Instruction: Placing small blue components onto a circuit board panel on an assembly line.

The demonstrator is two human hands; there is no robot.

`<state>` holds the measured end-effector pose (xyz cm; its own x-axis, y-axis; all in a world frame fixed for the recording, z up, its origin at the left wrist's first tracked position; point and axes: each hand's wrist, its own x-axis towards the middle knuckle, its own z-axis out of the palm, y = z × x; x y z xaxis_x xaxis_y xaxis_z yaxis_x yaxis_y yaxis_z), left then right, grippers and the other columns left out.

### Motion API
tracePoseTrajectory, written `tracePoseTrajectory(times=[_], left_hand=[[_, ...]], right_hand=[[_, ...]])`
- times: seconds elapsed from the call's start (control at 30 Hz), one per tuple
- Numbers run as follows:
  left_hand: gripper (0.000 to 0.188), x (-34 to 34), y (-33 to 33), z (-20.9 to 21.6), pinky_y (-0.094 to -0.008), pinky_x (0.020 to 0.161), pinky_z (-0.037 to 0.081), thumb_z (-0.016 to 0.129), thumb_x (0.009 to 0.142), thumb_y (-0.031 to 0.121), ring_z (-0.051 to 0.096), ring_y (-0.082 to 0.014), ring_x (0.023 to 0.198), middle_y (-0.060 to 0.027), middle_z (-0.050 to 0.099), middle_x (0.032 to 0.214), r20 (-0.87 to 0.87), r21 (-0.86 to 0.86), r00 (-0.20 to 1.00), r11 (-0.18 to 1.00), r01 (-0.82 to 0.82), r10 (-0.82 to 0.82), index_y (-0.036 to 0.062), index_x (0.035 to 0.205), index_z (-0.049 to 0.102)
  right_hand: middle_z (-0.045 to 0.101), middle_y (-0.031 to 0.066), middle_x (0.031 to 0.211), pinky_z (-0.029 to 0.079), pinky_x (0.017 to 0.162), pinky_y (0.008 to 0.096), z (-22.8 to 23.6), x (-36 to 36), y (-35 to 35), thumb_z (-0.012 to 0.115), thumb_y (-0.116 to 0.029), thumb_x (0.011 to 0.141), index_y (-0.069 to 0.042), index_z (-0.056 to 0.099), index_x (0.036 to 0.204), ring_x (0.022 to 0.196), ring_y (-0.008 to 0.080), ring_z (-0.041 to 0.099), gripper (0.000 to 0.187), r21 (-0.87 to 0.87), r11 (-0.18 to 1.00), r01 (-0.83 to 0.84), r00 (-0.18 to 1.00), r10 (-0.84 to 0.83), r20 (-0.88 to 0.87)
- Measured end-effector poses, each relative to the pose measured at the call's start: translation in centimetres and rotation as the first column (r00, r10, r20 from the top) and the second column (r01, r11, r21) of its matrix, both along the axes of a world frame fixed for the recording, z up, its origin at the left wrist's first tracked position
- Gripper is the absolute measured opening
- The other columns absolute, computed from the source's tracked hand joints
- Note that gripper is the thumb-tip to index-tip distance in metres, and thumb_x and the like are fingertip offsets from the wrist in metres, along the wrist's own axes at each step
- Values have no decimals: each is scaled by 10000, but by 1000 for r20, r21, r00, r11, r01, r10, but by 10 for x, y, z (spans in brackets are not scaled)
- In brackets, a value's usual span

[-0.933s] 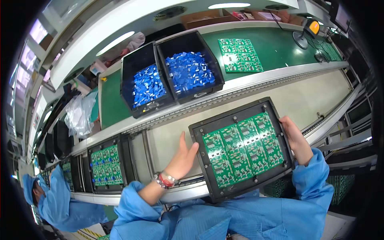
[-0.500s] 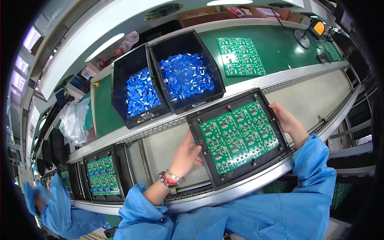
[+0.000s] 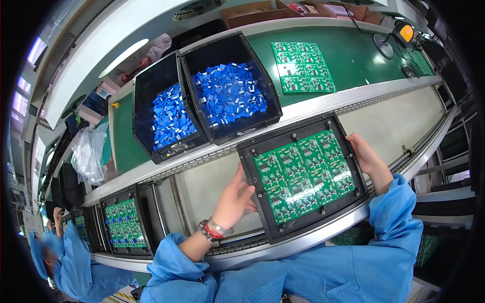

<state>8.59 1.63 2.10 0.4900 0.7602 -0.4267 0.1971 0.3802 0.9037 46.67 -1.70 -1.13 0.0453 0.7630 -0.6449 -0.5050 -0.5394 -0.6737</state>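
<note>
Between my two hands is a black frame [image 3: 275, 233] carrying a green circuit board panel [image 3: 305, 177], held over the conveyor. Fingers of my left hand [image 3: 233, 197] grip its left edge, the thumb lying near the side rail. My right hand [image 3: 368, 157] has hold of the upper right edge, thumb along the rim. Small posts stand on the frame around the panel. On the panel sit small dark chips, and no blue parts show on it. The frame's near side overlaps the conveyor's front rail [image 3: 323, 230].
Two black bins [image 3: 275, 108] of small blue components [image 3: 230, 93] stand beyond the conveyor. A loose board panel [image 3: 303, 68] lies on the green mat [image 3: 353, 65], near a yellow-and-black device [image 3: 404, 33]. Leftward, another framed board [image 3: 124, 222] bears blue parts; a co-worker in blue [image 3: 76, 262] is beyond.
The view has shifted slightly. My hands keep the same hold on the frame, which looks slightly lower and farther right. The co-worker's hand at the far left has risen.
</note>
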Motion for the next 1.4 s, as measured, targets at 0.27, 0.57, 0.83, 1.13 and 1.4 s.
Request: tracePoseTrajectory(times=[0.27, 0.57, 0.83, 1.13, 1.4], left_hand=[[729, 5, 7, -11, -306, 538, 575, 487, 936, 33, 649, -188, 619, -122, 616, 946, 0, 38, 1000, 999, -24, 24, 144, 1501, 41], [655, 73, 17, -20, -359, 614, 562, 504, 934, 150, 675, -253, 724, -161, 648, 992, 36, 61, 983, 983, 176, -178, 102, 1482, 149], [161, 25, 53, 75, -403, 720, 488, 531, 841, 55, 615, -336, 798, -156, 638, 879, -128, 912, 975, 407, 44, 181, 44, 974, 621], [253, -71, 155, 66, -407, 823, 489, 507, 787, -31, 611, -353, 922, -197, 634, 982, -623, 779, 727, 321, 539, 290, 7, 980, 666], [216, -60, 176, 70, -375, 701, 524, 651, 686, -20, 654, -298, 731, -146, 665, 741, -764, 625, 616, 461, 630, 193, 19, 894, 694]], right_hand=[[669, 87, 966, 524, 790, 315, 8, 9, 13, 440, -287, 917, -34, 604, 1065, 843, 171, 640, 335, 12, 991, -137, 987, 135, 87], [574, 96, 1182, 417, 961, 313, 139, -84, 39, 433, -2, 917, -14, 493, 1247, 1128, 190, 537, 336, 493, 627, -603, 450, -242, 860], [624, 222, 1021, 483, 847, 424, 80, -173, 138, 502, 26, 830, -21, 580, 1132, 949, 391, 601, 316, 293, 258, -921, 143, -476, 868], [651, 155, 783, 503, 712, 418, 95, -193, 152, 602, -48, 790, -27, 658, 837, 779, 341, 635, 76, -41, 359, -932, -148, -274, 950], [667, 134, 757, 511, 670, 354, 110, -189, 154, 657, -55, 750, -7, 641, 804, 731, 277, 659, 74, 72, 209, -975, 62, -52, 997]])
